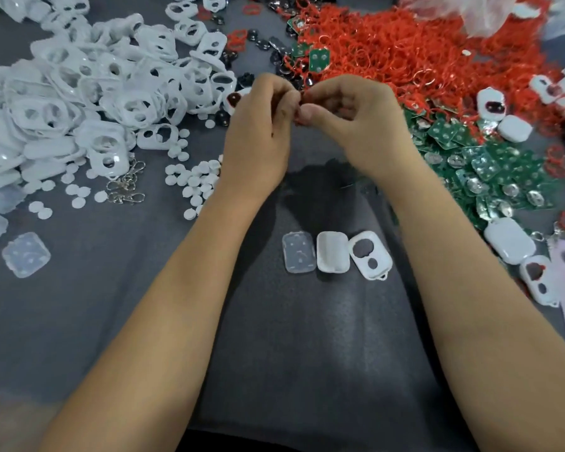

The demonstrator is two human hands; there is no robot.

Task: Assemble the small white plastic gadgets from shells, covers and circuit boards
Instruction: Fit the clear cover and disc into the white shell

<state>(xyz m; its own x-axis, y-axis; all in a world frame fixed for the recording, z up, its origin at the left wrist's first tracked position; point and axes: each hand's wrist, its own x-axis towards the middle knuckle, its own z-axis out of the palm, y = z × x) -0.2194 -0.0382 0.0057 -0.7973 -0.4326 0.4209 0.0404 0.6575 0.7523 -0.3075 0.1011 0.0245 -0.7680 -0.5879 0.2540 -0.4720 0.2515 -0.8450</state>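
Pinched between the left hand (261, 125) and right hand (349, 115) was a small red piece (302, 96), above the grey cloth (144, 305). Nearer lay a clear cover (299, 252), white shell (332, 252) and holed cover (371, 256), side by side.

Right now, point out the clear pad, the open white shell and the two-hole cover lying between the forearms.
clear pad (299, 257), head view, middle of its face
open white shell (332, 256), head view, inside of its hollow
two-hole cover (382, 260), head view, right rim

Both forearms reach forward, left hand (258, 125) and right hand (349, 115) meeting, fingers curled together.
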